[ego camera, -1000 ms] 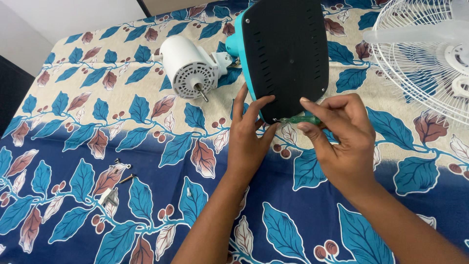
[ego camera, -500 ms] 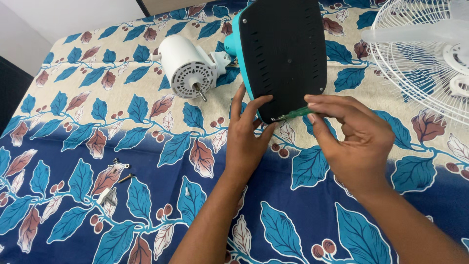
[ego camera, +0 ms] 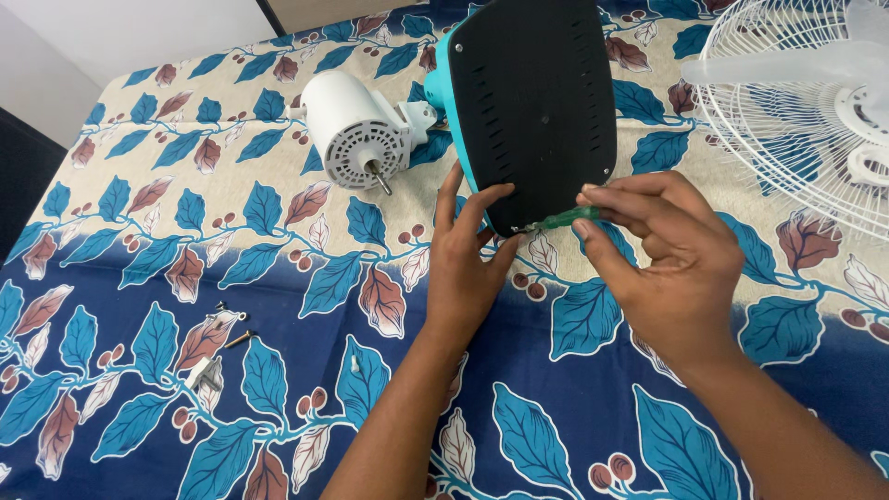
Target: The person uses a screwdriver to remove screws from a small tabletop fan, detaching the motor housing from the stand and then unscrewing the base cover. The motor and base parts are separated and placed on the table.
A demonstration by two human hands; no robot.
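A fan base (ego camera: 537, 102) with a black underside and a teal rim stands tilted on its edge in the middle of the cloth. My left hand (ego camera: 468, 264) presses against its lower edge, thumb on the black plate, steadying it. My right hand (ego camera: 671, 255) pinches a small green-handled screwdriver (ego camera: 565, 219), whose tip meets the lower corner of the black plate. A white fan motor (ego camera: 356, 130) with a bare shaft lies to the left of the base.
A white wire fan guard (ego camera: 796, 111) with pale blades lies at the right. Loose screws (ego camera: 231, 319) and a small white part (ego camera: 206, 372) sit on the leaf-patterned cloth (ego camera: 278, 278) at the left. A dark gap borders the far left edge.
My right hand has turned on the screwdriver, its fingers shifting around the green handle. The left hand and the base have stayed in place.
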